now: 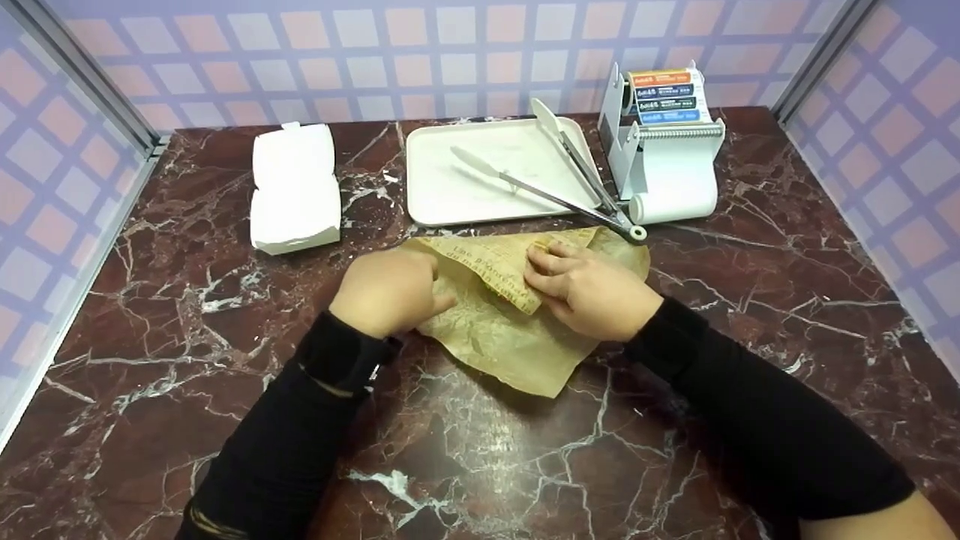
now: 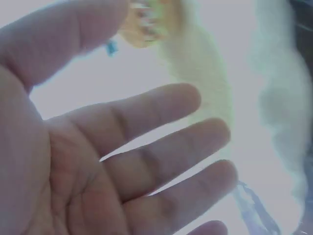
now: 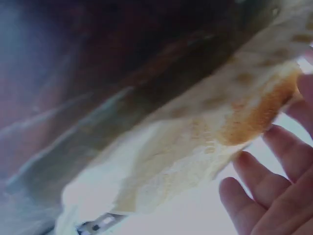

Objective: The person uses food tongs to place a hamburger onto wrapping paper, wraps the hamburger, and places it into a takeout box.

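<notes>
Left hand [image 1: 390, 289] sits at the left edge of the tan paper [image 1: 502, 349], fingers straight and parted in the left wrist view; from my remote seat I can't tell whether its thumb pinches the sheet. Right hand [image 1: 596, 289] lays loosely bent fingers on the flap [image 1: 484, 259], which lies folded toward the near side over a browned, bread-like piece [image 3: 261, 110], mid-tabletop [image 1: 465, 480]. To make this fold well, I'd press the flap lightly, draw the left side in snug, and avoid squeezing hard enough to crush the bread or tear the sheet. On the flap I read French, roughly "Une promenade du matin". At far right, labels [image 1: 664, 96] in the dispenser [image 1: 619, 142] are orange, navy, green and blue; their lettering is too small for me.
</notes>
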`<move>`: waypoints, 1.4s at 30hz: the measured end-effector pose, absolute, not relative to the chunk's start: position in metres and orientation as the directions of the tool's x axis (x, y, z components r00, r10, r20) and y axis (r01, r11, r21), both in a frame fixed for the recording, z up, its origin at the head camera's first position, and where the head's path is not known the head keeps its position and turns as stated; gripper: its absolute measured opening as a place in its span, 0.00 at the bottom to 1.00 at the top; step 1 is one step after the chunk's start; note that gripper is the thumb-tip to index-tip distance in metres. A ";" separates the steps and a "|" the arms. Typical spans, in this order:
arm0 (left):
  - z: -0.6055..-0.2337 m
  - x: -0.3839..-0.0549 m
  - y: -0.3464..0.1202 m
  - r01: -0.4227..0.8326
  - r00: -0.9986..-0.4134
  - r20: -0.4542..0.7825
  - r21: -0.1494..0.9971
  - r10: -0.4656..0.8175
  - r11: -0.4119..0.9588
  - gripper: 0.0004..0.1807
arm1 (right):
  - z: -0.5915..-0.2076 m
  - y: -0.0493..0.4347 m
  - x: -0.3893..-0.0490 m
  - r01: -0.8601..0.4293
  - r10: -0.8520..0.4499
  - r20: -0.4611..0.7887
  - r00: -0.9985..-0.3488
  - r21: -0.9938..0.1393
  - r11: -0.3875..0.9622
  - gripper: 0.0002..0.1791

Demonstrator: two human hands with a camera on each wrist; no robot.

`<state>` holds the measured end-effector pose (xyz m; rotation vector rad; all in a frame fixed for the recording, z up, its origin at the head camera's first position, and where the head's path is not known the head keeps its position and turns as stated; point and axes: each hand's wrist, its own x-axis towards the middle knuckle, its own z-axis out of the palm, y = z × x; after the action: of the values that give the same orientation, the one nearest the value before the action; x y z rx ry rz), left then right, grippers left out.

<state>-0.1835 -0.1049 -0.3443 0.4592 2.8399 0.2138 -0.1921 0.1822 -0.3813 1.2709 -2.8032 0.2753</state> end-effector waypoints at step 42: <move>-0.380 -0.191 -0.037 0.510 -0.860 0.082 0.210 0.504 0.834 0.20 | -0.378 0.185 -0.184 -0.746 -0.734 0.147 -0.663 -0.207 0.633 0.18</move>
<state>-0.1907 -0.0374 -0.3796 0.8378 3.0306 0.3574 -0.1835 0.1850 -0.3782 1.2669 -2.7943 0.3891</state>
